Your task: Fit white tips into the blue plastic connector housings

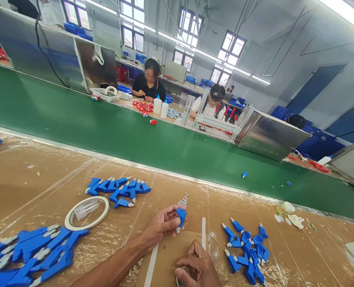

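My left hand [165,223] is closed around a blue plastic piece [181,217] with a pale tip pointing down, gripped between thumb and fingers. To its right and nearer to me, my right hand [198,265] has its fingers bent and drawn together over a small round container [179,281] at the lower edge of the view. Whatever those fingers hold, if anything, is hidden. Beneath both hands lies a cardboard sheet [172,257] with white tape strips. Just beyond my left hand is a small heap of tiny pale pieces [183,200].
Blue pieces lie in piles at left [42,249], behind [123,188] and right [248,251]. A tape roll [69,219] rings clear plastic items. Beyond runs a green conveyor belt [111,135] carrying a few parts. Co-workers sit across it near white bottles [157,106].
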Demonstrator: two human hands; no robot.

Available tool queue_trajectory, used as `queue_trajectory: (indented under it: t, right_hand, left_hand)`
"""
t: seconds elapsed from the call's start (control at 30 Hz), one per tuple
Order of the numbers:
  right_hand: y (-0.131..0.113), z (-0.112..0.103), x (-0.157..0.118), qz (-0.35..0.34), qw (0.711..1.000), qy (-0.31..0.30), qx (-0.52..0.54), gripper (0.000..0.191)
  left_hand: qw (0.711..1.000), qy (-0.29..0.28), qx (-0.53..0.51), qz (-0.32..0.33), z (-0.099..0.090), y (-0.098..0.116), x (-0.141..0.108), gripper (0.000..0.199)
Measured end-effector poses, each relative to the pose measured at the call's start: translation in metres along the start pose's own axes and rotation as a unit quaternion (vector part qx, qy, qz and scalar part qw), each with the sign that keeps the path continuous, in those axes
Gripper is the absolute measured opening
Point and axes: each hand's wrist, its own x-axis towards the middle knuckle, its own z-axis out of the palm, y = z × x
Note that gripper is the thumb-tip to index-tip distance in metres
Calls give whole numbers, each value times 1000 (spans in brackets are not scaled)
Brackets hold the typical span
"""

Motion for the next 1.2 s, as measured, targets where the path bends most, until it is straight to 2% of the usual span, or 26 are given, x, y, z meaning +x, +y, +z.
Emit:
queue_trajectory:
  t: [0.13,0.3,0.4,0.53,0.7,0.8,0.9,1.03,1.2]
  right_hand:
    - [1,0,1,-19,1000,8,1,20]
    - [0,-8,-2,-50,998,24,-29,39]
    - [3,-14,-5,-77,995,16,-56,47]
    - [8,-11,-8,-141,986,18,-91,44]
    - [13,2,-10,-147,980,93,-93,57]
    - [19,2,-10,-150,982,68,-90,50]
    - [25,-3,-9,-155,982,36,-100,41]
    - [29,-7,-8,-171,980,21,-102,29]
    - [31,-7,-10,-176,979,22,-103,29]
  left_hand:
    - [1000,17,1,7,-2,-3,1,61]
    - [1000,16,8,16,0,-3,-1,60]
    - [1000,14,-8,-8,2,-2,-2,56]
    - [998,45,-41,-32,6,4,-3,52]
    - [993,85,-69,-47,8,7,-2,43]
    - [992,73,-93,-53,7,12,-3,38]
    - [991,49,-110,-51,7,17,-5,41]
    - [995,58,-76,-23,5,20,-6,45]
    - [999,44,-33,-4,2,15,-3,58]
